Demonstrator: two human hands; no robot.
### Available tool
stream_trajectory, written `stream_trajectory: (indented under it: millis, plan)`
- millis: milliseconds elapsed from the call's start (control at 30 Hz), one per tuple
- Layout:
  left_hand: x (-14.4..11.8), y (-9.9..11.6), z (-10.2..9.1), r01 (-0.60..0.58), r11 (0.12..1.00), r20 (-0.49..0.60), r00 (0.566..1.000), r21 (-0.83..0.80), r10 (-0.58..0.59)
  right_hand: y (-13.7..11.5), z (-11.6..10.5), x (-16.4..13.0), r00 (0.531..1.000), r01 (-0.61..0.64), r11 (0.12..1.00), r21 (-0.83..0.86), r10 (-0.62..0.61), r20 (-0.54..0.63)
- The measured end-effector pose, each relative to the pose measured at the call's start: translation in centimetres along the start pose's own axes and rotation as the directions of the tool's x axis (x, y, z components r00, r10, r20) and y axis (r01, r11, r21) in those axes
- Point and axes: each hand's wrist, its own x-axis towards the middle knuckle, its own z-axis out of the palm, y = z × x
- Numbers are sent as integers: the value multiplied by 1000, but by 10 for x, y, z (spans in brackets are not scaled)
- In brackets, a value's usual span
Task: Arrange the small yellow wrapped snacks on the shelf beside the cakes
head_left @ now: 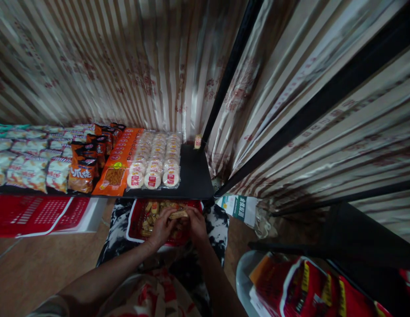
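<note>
- Down in the red basket (pixel 134 220) on my lap, both my hands are gathering small wrapped snack packs (pixel 151 210).
- My left hand (pixel 162 229) curls over the heap, fingers closed around one end of a long pale pack (pixel 178 214).
- My right hand (pixel 196 224) meets it from the other side, fingers pinched on the same pack, though the dim light may hide the exact grip.
- I judge this the picking-up stage: the pack is gripped but still in the basket.
- Just above, the black shelf (pixel 194 176) has bare room beside the round rice crackers (pixel 155 160).
- Next move calls for lifting clear of the basket rim and keeping the pack level.
</note>
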Motion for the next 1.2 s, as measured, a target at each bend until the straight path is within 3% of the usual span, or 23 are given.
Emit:
stream_trajectory:
  millis: [133,333,600,867,1200]
  plan:
    - [-1,3,0,24,1000,31,999,10,-25,-10,1,-1,999,-7,999,-43,9,41]
    - [-1,14,-6,151,988,40,988,1,-151,-22,2,-1,993,-42,995,-91,51,103]
    - [5,23,-13,237,969,36,971,-65,-235,-22,-3,3,977,-45,996,-72,59,206]
    - [19,37,-15,281,916,59,959,-288,-276,-21,-11,6,977,5,984,-176,32,209]
    - [33,38,-13,370,842,136,929,-393,-344,-18,-10,6,993,-8,994,-109,20,113]
